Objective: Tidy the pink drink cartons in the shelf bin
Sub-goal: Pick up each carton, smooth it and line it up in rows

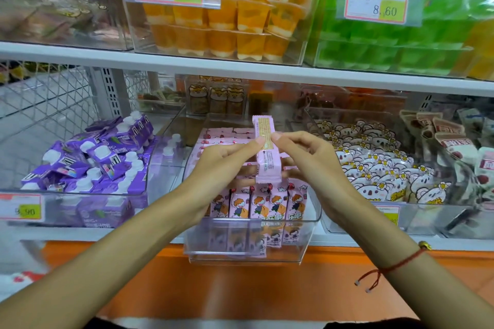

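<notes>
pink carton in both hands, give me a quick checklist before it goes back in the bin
1. Grip: left hand and right hand both pinch the carton: ok.
2. Carton clear of the bin, held above it: ok.
3. Orientation: printed back faces the camera, front row shows cartoon fronts: not ok.
4. Front row upright: ok.
5. Free slot for it: cannot tell, hands hide the middle.
6. Carton undamaged: cannot tell.

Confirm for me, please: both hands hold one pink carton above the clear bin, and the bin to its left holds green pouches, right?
Not quite: the head view shows purple pouches in the bin to the left, not green. The rest holds: the left hand and right hand hold one pink carton above the clear bin.
</notes>
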`<state>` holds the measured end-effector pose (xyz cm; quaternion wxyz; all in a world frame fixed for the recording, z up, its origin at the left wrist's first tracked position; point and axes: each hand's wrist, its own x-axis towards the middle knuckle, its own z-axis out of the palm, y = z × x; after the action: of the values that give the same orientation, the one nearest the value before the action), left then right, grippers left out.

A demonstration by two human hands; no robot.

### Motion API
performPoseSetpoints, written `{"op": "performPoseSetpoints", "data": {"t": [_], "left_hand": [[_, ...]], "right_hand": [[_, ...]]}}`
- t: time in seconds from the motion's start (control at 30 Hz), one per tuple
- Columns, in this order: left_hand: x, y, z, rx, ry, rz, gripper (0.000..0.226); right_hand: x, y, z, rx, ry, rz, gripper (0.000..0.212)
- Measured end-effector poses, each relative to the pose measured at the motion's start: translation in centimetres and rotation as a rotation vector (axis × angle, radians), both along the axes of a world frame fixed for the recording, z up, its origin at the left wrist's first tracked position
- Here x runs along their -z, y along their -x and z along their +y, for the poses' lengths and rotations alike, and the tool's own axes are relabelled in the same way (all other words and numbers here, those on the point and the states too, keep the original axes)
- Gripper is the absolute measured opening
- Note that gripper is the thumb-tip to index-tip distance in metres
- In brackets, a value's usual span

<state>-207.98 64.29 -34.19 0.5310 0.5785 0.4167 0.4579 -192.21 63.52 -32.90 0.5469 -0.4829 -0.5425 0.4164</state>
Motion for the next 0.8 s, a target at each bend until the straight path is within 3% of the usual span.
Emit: {"op": "performPoseSetpoints", "data": {"t": [0.17, 0.3, 0.47, 0.63, 0.8], "left_hand": [[0.15, 0.37, 0.38, 0.04, -0.051, 0.024, 0.037], [0.25, 0.56, 0.73, 0.061, -0.289, 0.071, 0.037], [0.58, 0.71, 0.67, 0.041, -0.515, 0.12, 0.045], [0.6, 0.76, 0.66, 0.056, -0.495, 0.13, 0.041], [0.29, 0.22, 0.43, -0.063, -0.297, -0.054, 0.029]], "right_hand": [[-0.03, -0.11, 0.09, -0.029, -0.022, -0.03, 0.023], [-0.04, -0.45, -0.01, -0.116, -0.216, -0.159, 0.041], [-0.06, -0.53, -0.47, -0.15, -0.412, -0.222, 0.033], [-0.1, -0.61, -0.57, -0.143, -0.424, -0.252, 0.036], [-0.11, -0.9, -0.53, -0.139, -0.351, -0.272, 0.066]]}}
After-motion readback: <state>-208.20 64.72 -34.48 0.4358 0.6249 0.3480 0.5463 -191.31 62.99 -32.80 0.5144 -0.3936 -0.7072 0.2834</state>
